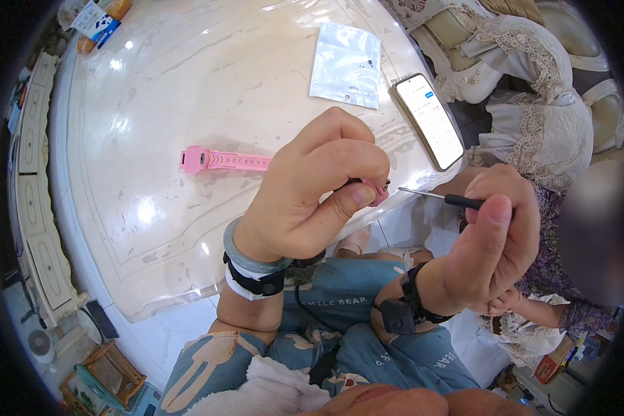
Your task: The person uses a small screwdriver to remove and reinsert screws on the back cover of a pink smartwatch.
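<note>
My left hand (315,184) is raised over the table's near edge, thumb and curled fingers pinching a small pink piece (379,195). Most of that piece is hidden in my grip; a dark bit shows at its end. My right hand (499,232) holds a small screwdriver (460,201) by its black handle. Its thin metal shaft points left, the tip just short of the pink piece and apart from it. On the table behind my left hand lies a pink watch strap (234,161) with a row of holes and a squarish end.
A pale zip bag (345,59) with tiny dark bits on it lies on the marbled table (166,104). Beside it, a lit phone (430,121) rests at the right edge. Another person (534,256) is close on my right, near lace-covered chairs (534,55). Packaged food (97,24) sits far left.
</note>
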Demonstrator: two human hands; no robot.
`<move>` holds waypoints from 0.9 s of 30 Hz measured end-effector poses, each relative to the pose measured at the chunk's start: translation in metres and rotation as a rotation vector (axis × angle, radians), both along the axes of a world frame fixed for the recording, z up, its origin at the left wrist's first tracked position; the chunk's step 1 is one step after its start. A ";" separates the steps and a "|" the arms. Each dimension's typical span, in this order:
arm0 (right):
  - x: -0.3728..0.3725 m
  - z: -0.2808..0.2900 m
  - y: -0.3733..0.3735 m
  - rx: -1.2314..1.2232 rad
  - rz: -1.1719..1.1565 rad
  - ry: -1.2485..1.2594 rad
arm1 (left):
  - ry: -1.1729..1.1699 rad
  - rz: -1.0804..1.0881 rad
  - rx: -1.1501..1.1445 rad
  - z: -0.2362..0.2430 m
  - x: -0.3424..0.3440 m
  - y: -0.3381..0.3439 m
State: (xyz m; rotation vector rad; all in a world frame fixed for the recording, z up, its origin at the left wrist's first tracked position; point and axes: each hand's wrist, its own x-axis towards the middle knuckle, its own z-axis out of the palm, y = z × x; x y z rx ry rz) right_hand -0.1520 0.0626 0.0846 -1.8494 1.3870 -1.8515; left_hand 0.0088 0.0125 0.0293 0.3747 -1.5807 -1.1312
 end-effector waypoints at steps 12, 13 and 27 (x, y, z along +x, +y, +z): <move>-0.003 0.000 -0.001 0.076 0.058 0.114 | -0.073 0.004 -0.132 -0.002 0.002 -0.005; -0.003 0.000 -0.001 0.080 0.053 0.119 | -0.076 0.004 -0.130 -0.001 0.002 -0.005; -0.005 0.005 0.004 0.132 0.017 0.238 | -0.173 0.008 -0.117 0.003 0.004 -0.004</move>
